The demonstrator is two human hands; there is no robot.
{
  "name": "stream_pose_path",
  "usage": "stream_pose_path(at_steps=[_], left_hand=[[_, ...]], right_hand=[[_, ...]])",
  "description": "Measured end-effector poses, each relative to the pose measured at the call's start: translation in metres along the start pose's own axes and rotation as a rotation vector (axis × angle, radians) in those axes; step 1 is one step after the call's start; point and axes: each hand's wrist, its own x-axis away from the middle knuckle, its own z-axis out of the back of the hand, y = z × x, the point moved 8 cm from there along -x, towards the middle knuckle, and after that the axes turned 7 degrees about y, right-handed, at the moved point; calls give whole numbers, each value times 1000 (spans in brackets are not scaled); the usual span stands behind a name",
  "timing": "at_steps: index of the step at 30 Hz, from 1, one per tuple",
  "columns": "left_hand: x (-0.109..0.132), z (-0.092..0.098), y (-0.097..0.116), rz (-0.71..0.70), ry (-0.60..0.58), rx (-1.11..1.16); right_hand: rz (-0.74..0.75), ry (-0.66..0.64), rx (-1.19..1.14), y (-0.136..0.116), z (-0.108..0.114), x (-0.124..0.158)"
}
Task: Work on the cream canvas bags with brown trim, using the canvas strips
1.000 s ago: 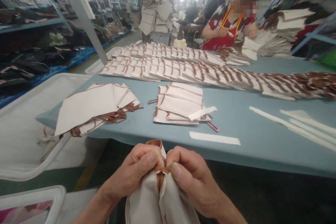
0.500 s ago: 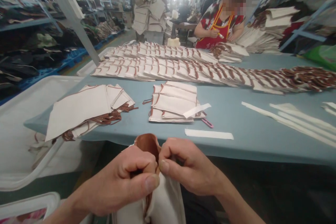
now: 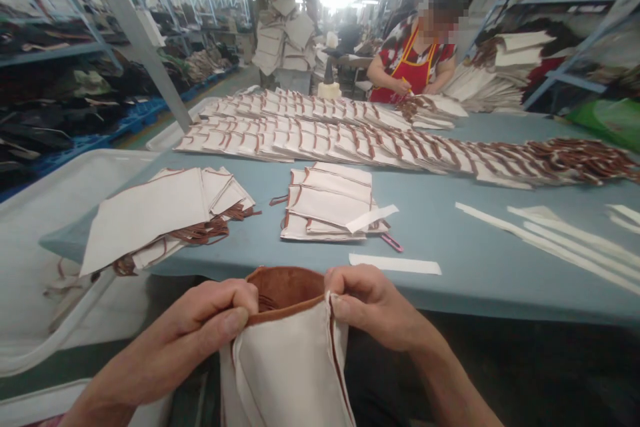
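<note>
Across a blue table [image 3: 425, 220] lie overlapping rows of white pieces [image 3: 300, 137] with brown edges; a person [image 3: 417, 47] in a red apron [image 3: 410, 73] is beyond. Just before the table's near edge, a white bag [image 3: 285, 367] shows its open, brown-lined mouth. The left hand [image 3: 205, 323] pinches its rim between thumb and fingers; the right hand [image 3: 375, 307] grips the opposite side, beside a seam.

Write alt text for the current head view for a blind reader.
A person's left hand and right hand hold open the brown-lined mouth of a pale pouch before a blue table. On it lie stacks and overlapping rows of brown-edged pale pieces and some strips; beyond is a co-worker in a red apron.
</note>
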Motion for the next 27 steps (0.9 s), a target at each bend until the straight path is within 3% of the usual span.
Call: stream_pose_path(at_steps=[3,11,19,27], left_hand=[[-10,-7,4,12,-54,20],[-35,-28,43,-126,-28,118],[-30,-35,32,-147,-44,-85],[-31,-44,34,-180,-88,-153]], right_hand=[[31,-7,48,-13,-8,0],[52,-61,317,-26,-23,-2],[34,-4,606,-25,-23,1],[-64,71,493,-7,-22,-3]])
